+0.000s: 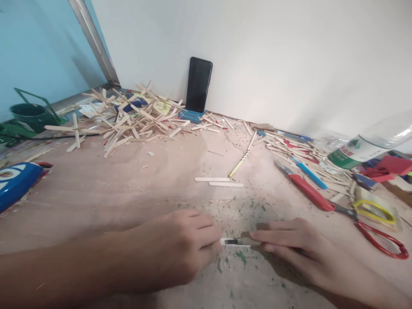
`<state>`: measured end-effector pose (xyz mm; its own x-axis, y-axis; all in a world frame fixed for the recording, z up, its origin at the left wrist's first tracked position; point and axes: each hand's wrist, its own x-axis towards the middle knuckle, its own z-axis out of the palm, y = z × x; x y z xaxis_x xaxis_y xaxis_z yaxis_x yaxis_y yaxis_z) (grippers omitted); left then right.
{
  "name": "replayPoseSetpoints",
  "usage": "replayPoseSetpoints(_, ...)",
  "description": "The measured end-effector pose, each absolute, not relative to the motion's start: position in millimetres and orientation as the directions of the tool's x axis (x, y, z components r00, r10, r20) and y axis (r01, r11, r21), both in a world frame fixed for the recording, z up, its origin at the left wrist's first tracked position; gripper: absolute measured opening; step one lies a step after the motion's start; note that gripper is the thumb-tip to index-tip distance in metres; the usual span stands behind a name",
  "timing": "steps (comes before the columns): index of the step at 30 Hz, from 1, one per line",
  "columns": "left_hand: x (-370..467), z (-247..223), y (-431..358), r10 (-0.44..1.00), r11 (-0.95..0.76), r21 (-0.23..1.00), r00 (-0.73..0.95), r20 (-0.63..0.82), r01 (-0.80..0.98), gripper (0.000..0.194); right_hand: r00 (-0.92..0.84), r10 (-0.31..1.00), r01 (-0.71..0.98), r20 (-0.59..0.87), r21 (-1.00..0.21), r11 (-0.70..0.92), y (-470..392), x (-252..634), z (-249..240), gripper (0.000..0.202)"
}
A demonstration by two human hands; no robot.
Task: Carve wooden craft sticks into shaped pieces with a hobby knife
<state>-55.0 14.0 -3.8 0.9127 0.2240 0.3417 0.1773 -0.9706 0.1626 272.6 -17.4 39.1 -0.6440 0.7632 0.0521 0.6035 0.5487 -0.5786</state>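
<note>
The left hand point(193, 246), curled closed, grips a stick point(223, 241); the right hand point(298, 242) pinches a knife point(243, 241) — stick likely light, snappable — best held near its end.

Worktop point(154, 171), light brown, strewn with green shavings point(240, 257). Left hand point(196, 246): fingertips closed on the end of a slim, pale, flat stick point(223, 241). Right hand point(292, 242): gripping a small tan-handled tool with a dark metal blade point(247, 239), its blade over the stick. Beyond the hands: two pale, round-ended wooden sticks point(226, 184), side by side and offset; near them, a thin yellow-and-tan rod point(240, 164). Rear left: tangled heap of wooden sticks point(128, 120). Rear centre: black rectangular smartphone point(198, 84), propped against a white wall point(257, 56). Right: red-handled knife point(310, 192); slim light-blue tool point(309, 172); scissors with red and yellow loops point(381, 242); clear plastic bottle with green-and-white label point(357, 151), tilted. Left edge: blue-and-white rounded plastic object point(25, 182); green container with raised handle point(30, 115).
</note>
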Motion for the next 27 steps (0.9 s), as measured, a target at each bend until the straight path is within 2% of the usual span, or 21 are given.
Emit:
replayPoseSetpoints(6, -56.6, 0.6, 16.1, 0.228, -0.967, 0.185, 0.916, 0.330, 0.174, 0.013, -0.651, 0.759, 0.587, 0.007, -0.630, 0.509, -16.3, 272.0, 43.5, 0.035)
replayPoseSetpoints(15, -55.7, 2.7, 16.6, 0.218, -0.969, 0.189, 0.907, 0.359, 0.158, 0.010, -0.674, 0.737, 0.555, 0.047, -0.626, 0.547, -14.6, 276.4, 32.1, 0.045)
replayPoseSetpoints(18, -55.5, 3.1, 16.9, 0.210, -0.971, 0.186, 0.910, 0.358, 0.151, 0.012, -0.710, 0.704, 0.516, 0.034, -0.655, 0.552, -13.0, 276.4, 29.3, 0.042)
replayPoseSetpoints(27, -56.7, -0.2, 16.6, 0.205, -0.971, 0.193, 0.899, 0.386, 0.139, 0.017, -0.688, 0.725, 0.528, 0.044, -0.655, 0.541, -14.3, 273.8, 38.7, 0.033)
